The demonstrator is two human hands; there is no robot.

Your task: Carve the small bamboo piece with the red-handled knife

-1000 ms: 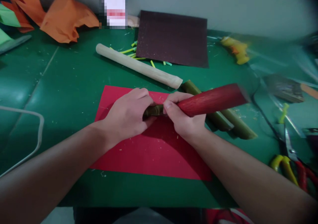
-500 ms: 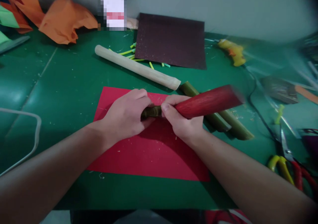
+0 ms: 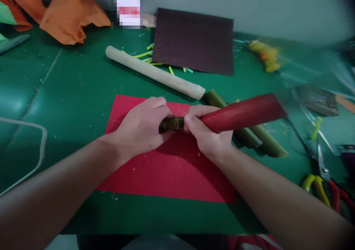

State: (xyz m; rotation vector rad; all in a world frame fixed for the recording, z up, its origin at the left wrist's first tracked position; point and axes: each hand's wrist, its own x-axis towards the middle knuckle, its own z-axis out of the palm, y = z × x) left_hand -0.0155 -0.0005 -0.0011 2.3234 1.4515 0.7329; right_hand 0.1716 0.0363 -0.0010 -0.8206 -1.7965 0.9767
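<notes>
My left hand (image 3: 142, 126) is closed around a short dark green bamboo piece (image 3: 177, 123), whose ringed end shows between my two hands. My right hand (image 3: 212, 141) grips a thick red stick with a wood-like grain (image 3: 246, 113), which points to the right and slightly up. The right thumb and fingertips press at the bamboo's end. Whether the stick and the bamboo meet is hidden by my fingers. Both hands are above a red sheet (image 3: 163, 180) sprinkled with small shavings.
Behind my hands lies a pale round stick (image 3: 155, 72). Cut green bamboo pieces (image 3: 267, 141) rest beside the right hand. Scissors (image 3: 323, 172) and a yellow glue gun (image 3: 266, 56) with its cord are on the right. A dark sheet (image 3: 194, 41) and orange cloth-like material (image 3: 72, 17) are at the back.
The far end of the red stick has shifted a little to the right. Both hands keep their grips; the camera view has moved slightly.
</notes>
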